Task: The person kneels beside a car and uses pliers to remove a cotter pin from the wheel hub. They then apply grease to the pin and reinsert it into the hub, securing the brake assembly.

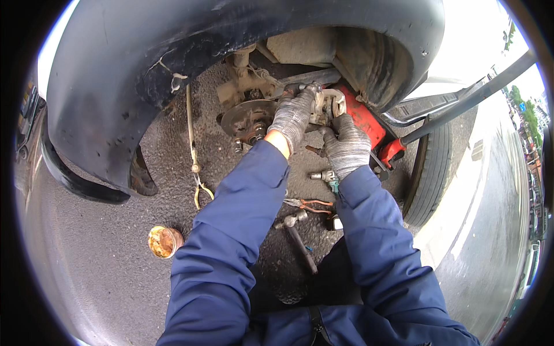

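A metal brake caliper [328, 106] is held up inside the wheel arch between my two gloved hands. My left hand [291, 115] is closed on its left side, fingers near the top. My right hand [346, 144] grips it from below at the right. Left of and below the caliper, partly behind my left hand, is a rusty hub [242, 120] with studs. Just behind the caliper lies a red floor jack [366, 124]. A power tool [330, 181] lies on the asphalt below my right hand.
The dark fender [92, 86] arches overhead. A loose tire [430, 179] and jack handle [467, 98] stand at right. Orange-handled pliers [311, 205], yellow-handled pliers [202, 193], a hammer [297, 236] and an open tub of grease [164, 242] lie on the ground.
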Motion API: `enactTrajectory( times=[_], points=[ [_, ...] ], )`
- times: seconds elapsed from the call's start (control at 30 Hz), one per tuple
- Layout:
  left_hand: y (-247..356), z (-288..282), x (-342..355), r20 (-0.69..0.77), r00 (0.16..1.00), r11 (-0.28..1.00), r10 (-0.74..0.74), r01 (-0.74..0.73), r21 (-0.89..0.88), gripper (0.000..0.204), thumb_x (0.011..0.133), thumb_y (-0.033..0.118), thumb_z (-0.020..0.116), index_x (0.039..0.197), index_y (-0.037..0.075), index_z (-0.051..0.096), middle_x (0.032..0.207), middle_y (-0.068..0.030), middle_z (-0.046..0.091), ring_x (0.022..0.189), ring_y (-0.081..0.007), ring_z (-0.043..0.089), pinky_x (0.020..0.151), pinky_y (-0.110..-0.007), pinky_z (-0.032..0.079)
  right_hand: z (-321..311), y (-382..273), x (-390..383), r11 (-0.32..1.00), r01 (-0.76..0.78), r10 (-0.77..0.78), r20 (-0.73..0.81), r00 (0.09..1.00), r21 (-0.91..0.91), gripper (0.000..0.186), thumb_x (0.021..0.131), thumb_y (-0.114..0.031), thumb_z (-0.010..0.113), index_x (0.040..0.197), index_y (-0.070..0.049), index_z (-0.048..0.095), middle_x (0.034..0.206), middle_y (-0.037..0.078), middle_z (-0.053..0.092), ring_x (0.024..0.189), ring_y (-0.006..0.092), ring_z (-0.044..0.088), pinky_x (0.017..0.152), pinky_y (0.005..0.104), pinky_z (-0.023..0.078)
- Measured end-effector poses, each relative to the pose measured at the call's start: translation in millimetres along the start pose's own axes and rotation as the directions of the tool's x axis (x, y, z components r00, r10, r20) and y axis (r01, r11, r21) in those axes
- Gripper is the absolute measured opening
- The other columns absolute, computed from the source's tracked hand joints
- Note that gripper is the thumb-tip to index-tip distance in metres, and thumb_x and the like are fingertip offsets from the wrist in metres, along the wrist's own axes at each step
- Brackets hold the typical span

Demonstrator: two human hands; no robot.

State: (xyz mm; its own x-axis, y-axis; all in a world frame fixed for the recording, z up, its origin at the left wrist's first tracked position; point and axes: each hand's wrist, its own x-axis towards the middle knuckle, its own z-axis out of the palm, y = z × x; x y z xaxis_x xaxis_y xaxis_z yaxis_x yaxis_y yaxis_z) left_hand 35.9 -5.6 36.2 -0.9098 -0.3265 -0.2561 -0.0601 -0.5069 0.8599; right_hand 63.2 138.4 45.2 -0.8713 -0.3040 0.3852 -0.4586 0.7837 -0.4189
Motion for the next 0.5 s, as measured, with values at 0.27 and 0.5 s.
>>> enactTrajectory(
  times=[0.27,0.5],
  points=[
    [-5.2,-4.5,14.7,-0.026,0.999,0.978,0.047,-0.041,0.203,0.035,0.093,0.029,0.061,0.122,0.012,0.051,0.112,-0.0132,0.06,0.092,-0.0286,0.064,0.068,-0.049,0.059,1.0,-3.8,-0.8,0.986,0.078,-0.089,-0.072,0.993,-0.149,0.027,0.08,-0.026,0.068,0.1,-0.008,0.064,0.091,0.017,0.064,0.075,0.0346,0.065,0.066,0.0468,0.052],
    [0.1,-1.2,3.4,-0.014,0.997,0.978,0.075,-0.07,0.196,0.034,0.092,0.03,0.062,0.12,0.011,0.055,0.106,-0.0101,0.061,0.088,-0.0229,0.062,0.065,-0.039,0.058,8.8,-8.6,-1.5,0.982,0.118,-0.142,-0.159,0.977,-0.149,0.02,0.077,-0.018,0.071,0.091,-0.006,0.062,0.083,0.018,0.064,0.074,0.0367,0.064,0.065,0.0469,0.05]
  ],
)
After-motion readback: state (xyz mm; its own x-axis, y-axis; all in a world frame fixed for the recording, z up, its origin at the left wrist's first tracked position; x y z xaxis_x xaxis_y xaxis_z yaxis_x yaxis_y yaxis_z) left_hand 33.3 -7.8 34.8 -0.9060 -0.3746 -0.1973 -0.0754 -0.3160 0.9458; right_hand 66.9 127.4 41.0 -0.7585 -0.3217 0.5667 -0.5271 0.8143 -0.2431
